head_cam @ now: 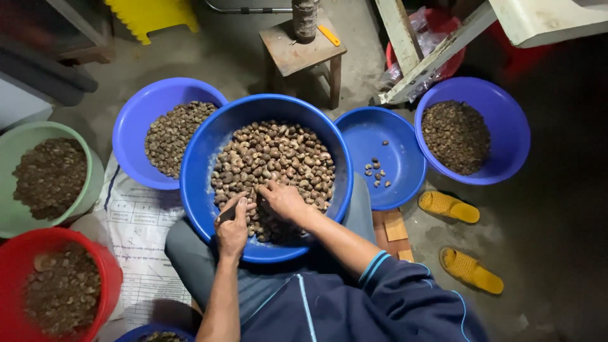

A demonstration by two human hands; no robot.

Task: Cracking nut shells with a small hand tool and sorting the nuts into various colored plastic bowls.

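A large round blue plastic basin [196,183] rests on the seated person's lap, filled with brown nuts [278,158]. Both hands are inside it: the left hand [233,228] near the front rim, the right hand [285,199] just beside it on the nuts. Behind and left sits a round purple plastic bowl [136,126] of nuts. Right of the basin lies a smaller blue plastic bowl [396,139] with a few nuts, then another purple plastic bowl [513,126]. A small wooden stool [297,54] stands behind.
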